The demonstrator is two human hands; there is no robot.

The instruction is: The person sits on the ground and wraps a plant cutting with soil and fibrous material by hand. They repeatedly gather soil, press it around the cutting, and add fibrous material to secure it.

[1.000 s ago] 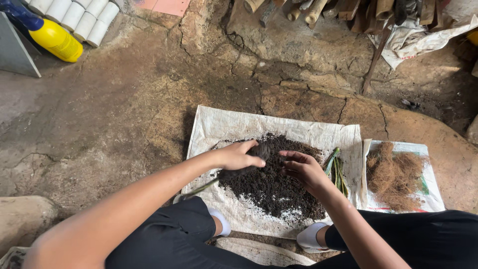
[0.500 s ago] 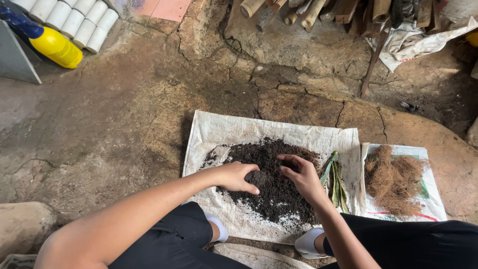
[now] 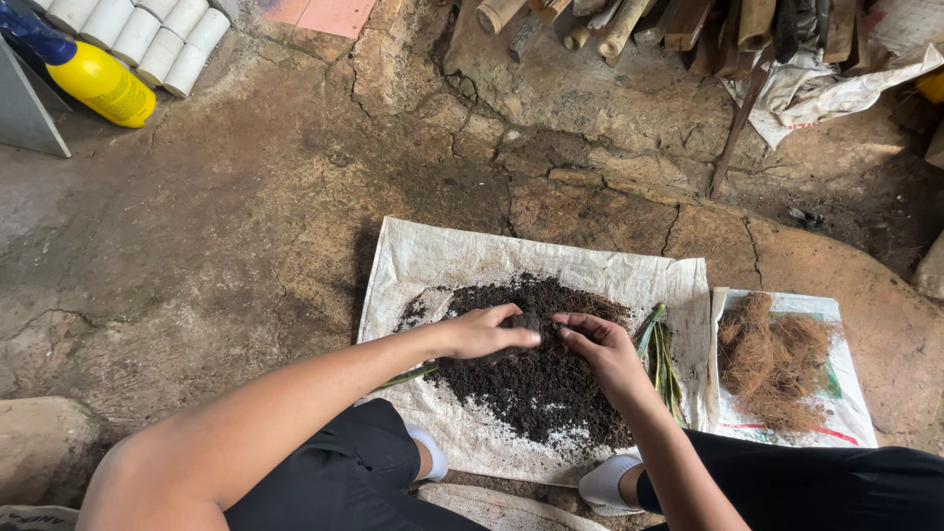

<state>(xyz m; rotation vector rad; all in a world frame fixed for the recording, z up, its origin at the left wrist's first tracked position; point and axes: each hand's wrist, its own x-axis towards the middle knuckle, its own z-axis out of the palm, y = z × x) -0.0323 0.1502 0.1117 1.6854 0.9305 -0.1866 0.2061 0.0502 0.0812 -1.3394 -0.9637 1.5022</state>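
A heap of dark soil (image 3: 536,379) lies on a white woven sack (image 3: 442,261) spread over the ground. My left hand (image 3: 482,332) rests on the soil's near-left part with fingers curled around a dark clump. My right hand (image 3: 602,349) sits just to its right, fingertips pinching soil and almost meeting the left hand's. Green leaves (image 3: 657,356) lie on the sack beside my right hand.
A second sack (image 3: 846,413) at the right carries a pile of brown coconut fibre (image 3: 772,359). A yellow spray bottle (image 3: 93,79) and white tubes (image 3: 147,34) lie at top left. Wood pieces (image 3: 629,20) and crumpled cloth (image 3: 836,88) are stacked at the top. Cracked earth surrounds the sacks.
Both hands have pulled toward each other over the soil, the fingers curling from flat to gripping a clump. The view has shifted slightly.
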